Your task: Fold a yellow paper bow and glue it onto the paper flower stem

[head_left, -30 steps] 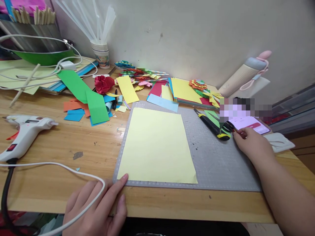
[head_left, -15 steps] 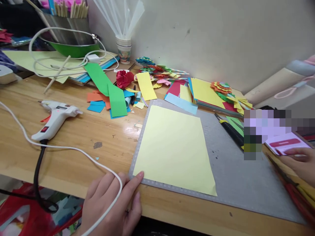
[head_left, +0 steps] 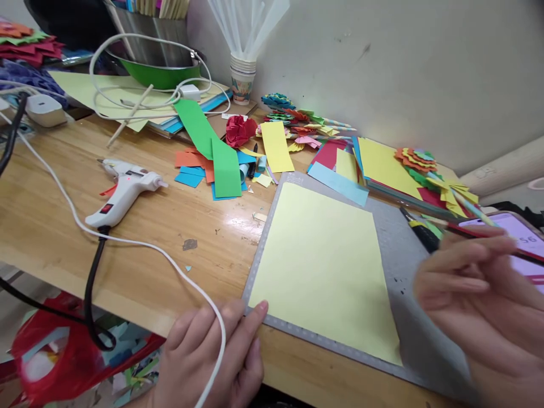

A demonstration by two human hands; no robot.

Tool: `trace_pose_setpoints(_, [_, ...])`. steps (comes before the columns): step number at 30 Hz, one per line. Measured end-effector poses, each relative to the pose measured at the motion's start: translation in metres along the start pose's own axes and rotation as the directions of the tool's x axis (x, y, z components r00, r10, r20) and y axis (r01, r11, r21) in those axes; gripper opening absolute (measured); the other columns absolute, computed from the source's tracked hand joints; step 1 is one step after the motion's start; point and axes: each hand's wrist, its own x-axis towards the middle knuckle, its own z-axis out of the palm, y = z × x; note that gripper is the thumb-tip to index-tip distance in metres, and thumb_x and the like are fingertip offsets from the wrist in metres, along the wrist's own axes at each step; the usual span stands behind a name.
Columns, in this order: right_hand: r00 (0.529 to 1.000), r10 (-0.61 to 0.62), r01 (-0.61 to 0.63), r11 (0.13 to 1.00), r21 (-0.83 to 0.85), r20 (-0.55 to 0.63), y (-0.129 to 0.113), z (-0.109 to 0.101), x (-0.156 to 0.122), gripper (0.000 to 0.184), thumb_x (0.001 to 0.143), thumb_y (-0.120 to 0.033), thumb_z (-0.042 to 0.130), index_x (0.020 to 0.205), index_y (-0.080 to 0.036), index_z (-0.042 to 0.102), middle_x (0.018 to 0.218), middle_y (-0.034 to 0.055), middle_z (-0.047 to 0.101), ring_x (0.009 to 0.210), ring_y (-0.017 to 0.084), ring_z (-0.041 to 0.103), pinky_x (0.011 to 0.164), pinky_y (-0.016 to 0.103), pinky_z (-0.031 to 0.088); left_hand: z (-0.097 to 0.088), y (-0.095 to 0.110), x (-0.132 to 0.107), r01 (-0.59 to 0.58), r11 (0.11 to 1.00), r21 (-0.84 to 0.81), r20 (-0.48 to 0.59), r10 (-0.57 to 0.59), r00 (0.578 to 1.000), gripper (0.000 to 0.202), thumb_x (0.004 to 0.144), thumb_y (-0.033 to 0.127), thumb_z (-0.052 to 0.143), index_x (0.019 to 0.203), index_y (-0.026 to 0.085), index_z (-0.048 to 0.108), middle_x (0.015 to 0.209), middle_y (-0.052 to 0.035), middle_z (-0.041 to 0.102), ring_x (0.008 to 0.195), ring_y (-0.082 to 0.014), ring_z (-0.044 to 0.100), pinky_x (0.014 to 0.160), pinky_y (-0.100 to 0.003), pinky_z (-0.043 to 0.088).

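A pale yellow sheet of paper lies on a grey cutting mat. At its near left corner rests my left hand, index fingertip pressed on the paper, holding nothing. A white cord crosses over the back of that hand. My right hand is raised above the right part of the mat, closed around a dark red pencil with its tip toward the left. Behind that hand, partly covered, are a black and yellow craft knife and a lit phone.
A glue gun lies on the left of the wooden table. Behind the mat are green paper strips, a red paper flower, stacked coloured paper and a paper cup of clear sticks. A red bag hangs below the edge.
My right hand has come from the phone toward the mat and now holds a pencil. My left hand stays on the sheet's corner. The view has shifted left.
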Motion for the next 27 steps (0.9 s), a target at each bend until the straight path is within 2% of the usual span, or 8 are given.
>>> trace_pose_setpoints(2, [0.952, 0.230, -0.287, 0.899, 0.330, 0.202, -0.011, 0.040, 0.002, 0.027, 0.063, -0.054, 0.079, 0.078, -0.036, 0.066, 0.051, -0.0019, 0.053, 0.055, 0.017, 0.055, 0.041, 0.028, 0.022, -0.003, -0.001, 0.000, -0.078, 0.996, 0.049, 0.055, 0.076, 0.996, 0.030, 0.084, 0.022, 0.054, 0.112, 0.020, 0.065, 0.100, -0.0003, 0.072, 0.081, -0.0173, 0.058, 0.074, -0.033, 0.037])
trace_pose_setpoints(4, [0.852, 0.304, -0.481, 0.774, 0.411, 0.425, -0.012, 0.073, 0.004, 0.025, 0.067, -0.050, 0.078, 0.081, -0.033, 0.066, 0.052, -0.0047, 0.054, 0.053, 0.013, 0.055, 0.043, 0.025, 0.032, -0.006, -0.002, 0.002, -0.176, 0.980, 0.090, 0.170, 0.159, 0.973, 0.032, 0.086, 0.024, 0.052, 0.116, 0.019, 0.062, 0.120, 0.0005, 0.067, 0.095, -0.0178, 0.059, 0.079, -0.033, 0.038])
trace_pose_setpoints(9, [0.695, 0.231, -0.503, 0.833, 0.231, 0.681, -0.002, 0.132, 0.008, 0.029, 0.085, -0.050, 0.060, 0.086, -0.021, 0.066, 0.069, 0.0010, 0.064, 0.059, 0.010, 0.057, 0.048, 0.021, 0.043, -0.008, -0.004, 0.015, -0.247, 0.968, 0.052, 0.275, 0.224, 0.935, 0.029, 0.086, 0.041, 0.051, 0.102, 0.019, 0.063, 0.135, -0.0056, 0.056, 0.103, -0.0202, 0.057, 0.082, -0.034, 0.035])
trace_pose_setpoints(17, [0.749, 0.037, -0.071, 0.997, 0.024, 0.661, 0.000, 0.147, 0.008, 0.007, 0.079, -0.021, 0.067, 0.075, -0.019, 0.062, 0.073, -0.0003, 0.060, 0.066, 0.010, 0.056, 0.060, 0.023, 0.046, 0.000, -0.006, 0.018, -0.248, 0.968, 0.035, 0.252, 0.232, 0.939, 0.037, 0.082, 0.056, 0.053, 0.090, 0.020, 0.060, 0.127, -0.0102, 0.061, 0.101, -0.0213, 0.055, 0.075, -0.032, 0.032])
trace_pose_setpoints(22, [0.561, 0.152, -0.568, 0.786, 0.245, 0.814, -0.002, 0.150, 0.008, 0.007, 0.087, -0.029, 0.058, 0.089, -0.023, 0.059, 0.079, -0.0001, 0.063, 0.073, 0.013, 0.063, 0.077, 0.037, 0.053, 0.002, -0.008, 0.020, -0.260, 0.964, 0.054, 0.192, 0.245, 0.950, 0.032, 0.084, 0.051, 0.052, 0.085, 0.021, 0.062, 0.116, -0.0066, 0.067, 0.093, -0.0194, 0.054, 0.074, -0.032, 0.031])
trace_pose_setpoints(23, [0.581, 0.147, -0.567, 0.779, 0.268, 0.801, -0.002, 0.151, 0.008, 0.007, 0.087, -0.029, 0.058, 0.089, -0.022, 0.059, 0.080, 0.0001, 0.063, 0.074, 0.013, 0.063, 0.079, 0.037, 0.053, 0.002, -0.008, 0.020, -0.258, 0.964, 0.057, 0.188, 0.243, 0.951, 0.031, 0.084, 0.051, 0.052, 0.084, 0.021, 0.062, 0.116, -0.0059, 0.067, 0.092, -0.0190, 0.053, 0.074, -0.032, 0.031])
trace_pose_setpoints(26, [0.774, 0.009, -0.302, 0.883, 0.358, 0.633, -0.004, 0.153, 0.007, 0.003, 0.086, -0.025, 0.062, 0.086, -0.022, 0.063, 0.084, 0.0000, 0.063, 0.082, 0.013, 0.063, 0.081, 0.031, 0.052, 0.002, -0.008, 0.020, -0.266, 0.961, 0.076, 0.188, 0.248, 0.950, 0.031, 0.084, 0.051, 0.052, 0.082, 0.022, 0.062, 0.121, -0.0035, 0.065, 0.093, -0.0183, 0.052, 0.074, -0.032, 0.031])
trace_pose_setpoints(27, [0.786, -0.025, -0.259, 0.894, 0.365, 0.617, -0.005, 0.152, 0.007, 0.003, 0.087, -0.025, 0.061, 0.087, -0.023, 0.063, 0.085, -0.0003, 0.063, 0.082, 0.013, 0.063, 0.081, 0.031, 0.052, 0.002, -0.008, 0.020, -0.268, 0.960, 0.080, 0.188, 0.250, 0.950, 0.030, 0.084, 0.051, 0.052, 0.082, 0.023, 0.062, 0.121, -0.0029, 0.065, 0.094, -0.0183, 0.052, 0.074, -0.032, 0.031])
